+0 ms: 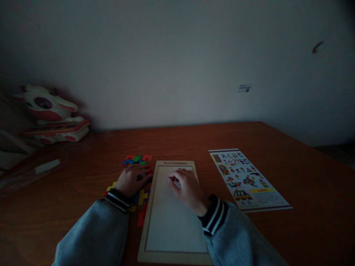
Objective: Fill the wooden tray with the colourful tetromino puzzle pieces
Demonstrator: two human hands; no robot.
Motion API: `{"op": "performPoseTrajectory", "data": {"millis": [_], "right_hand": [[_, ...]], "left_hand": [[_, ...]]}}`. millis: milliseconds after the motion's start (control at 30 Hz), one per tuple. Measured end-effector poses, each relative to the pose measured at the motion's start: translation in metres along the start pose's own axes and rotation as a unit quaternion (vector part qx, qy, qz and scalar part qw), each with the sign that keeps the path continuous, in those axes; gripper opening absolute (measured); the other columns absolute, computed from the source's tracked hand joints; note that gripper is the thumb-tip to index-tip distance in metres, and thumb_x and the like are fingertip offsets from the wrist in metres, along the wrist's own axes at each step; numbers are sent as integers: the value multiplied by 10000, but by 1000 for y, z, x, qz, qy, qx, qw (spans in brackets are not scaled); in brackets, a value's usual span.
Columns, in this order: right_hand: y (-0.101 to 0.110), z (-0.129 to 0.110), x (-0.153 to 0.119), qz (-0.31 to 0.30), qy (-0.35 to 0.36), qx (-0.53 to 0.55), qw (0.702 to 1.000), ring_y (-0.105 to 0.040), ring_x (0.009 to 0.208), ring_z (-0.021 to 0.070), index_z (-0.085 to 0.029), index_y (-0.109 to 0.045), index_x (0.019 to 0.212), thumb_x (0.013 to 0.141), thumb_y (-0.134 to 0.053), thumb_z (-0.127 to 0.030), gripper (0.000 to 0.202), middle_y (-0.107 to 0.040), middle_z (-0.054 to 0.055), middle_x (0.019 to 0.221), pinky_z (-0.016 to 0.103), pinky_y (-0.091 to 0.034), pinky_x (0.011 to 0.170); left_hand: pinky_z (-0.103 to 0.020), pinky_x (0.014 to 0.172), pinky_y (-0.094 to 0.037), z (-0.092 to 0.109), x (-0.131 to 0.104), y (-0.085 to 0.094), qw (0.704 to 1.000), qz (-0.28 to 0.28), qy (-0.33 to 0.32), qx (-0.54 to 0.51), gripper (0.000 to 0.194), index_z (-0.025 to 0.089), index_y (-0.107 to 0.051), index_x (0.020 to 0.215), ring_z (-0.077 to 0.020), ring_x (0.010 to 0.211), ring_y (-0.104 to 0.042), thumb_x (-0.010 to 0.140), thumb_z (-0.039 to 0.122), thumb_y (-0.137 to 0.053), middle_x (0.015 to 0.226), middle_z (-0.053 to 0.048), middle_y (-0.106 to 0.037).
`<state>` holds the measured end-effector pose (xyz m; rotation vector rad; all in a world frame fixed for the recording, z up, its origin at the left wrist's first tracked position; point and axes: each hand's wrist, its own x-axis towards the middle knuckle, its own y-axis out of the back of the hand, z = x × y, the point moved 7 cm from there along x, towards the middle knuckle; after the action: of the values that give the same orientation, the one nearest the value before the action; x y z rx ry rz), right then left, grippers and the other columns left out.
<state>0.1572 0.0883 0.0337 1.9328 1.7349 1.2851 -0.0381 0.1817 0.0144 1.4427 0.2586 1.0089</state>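
My left hand rests palm down over a loose pile of flat coloured puzzle blocks, its fingers stretched out and open. Around it show a green block, an orange-red block, a yellow block and a red block; others are partly covered by the hand. To the right lies a shallow wooden puzzle tray with a pale, bare bottom. Above its upper part is my right hand, thumb and forefinger closed in a pinch, with nothing visible between them.
A printed sheet of coloured block patterns lies on the brown wooden table at right. At the far left sits a cow-shaped toy keyboard, with clear plastic bearing a white strip nearer. A wall stands behind the table.
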Motion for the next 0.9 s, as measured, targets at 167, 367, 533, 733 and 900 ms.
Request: {"op": "performPoseTrajectory", "data": {"millis": [167,367,533,733,900], "right_hand": [[2,-2,2,2,2,2,1000,-609,777,160,-208,-649,876,912,-606,-200,56,-691,6,838,334,-411,792],[4,-4,1,10,3,10,1000,-618,802,168,-209,-649,894,916,-591,-199,63,-692,21,859,330,-449,789],[4,-1,1,22,-6,47,999,-638,873,187,-195,-626,1055,911,-580,-192,151,-696,63,987,337,-512,805],[-1,0,0,-1,3,73,997,-648,975,189,-202,-613,1122,895,-585,-152,234,-699,70,1052,350,-520,885],[-2,-1,0,-6,2,113,994,-667,882,158,-212,-631,1064,907,-586,-185,165,-719,34,979,316,-522,847]], "left_hand": [[-426,901,-572,6,1,10,999,42,-5,-19,358,230,-745,1084,-261,971,-714,874,493,-624,1080,-69,-762],[-388,994,-553,24,0,18,995,73,-36,-63,383,212,-657,1241,-242,1130,-670,901,383,-621,1272,-85,-680],[-303,974,-566,57,-3,16,982,45,-133,-130,330,223,-630,1267,-175,1137,-667,949,236,-548,1315,-77,-652],[-281,918,-588,76,-4,14,972,-1,-151,-182,274,213,-668,1186,-164,1032,-709,942,171,-550,1155,-76,-725],[-258,778,-625,68,-1,11,964,-28,-62,-256,306,197,-614,1232,-149,861,-737,934,196,-544,1060,-75,-740]]}}
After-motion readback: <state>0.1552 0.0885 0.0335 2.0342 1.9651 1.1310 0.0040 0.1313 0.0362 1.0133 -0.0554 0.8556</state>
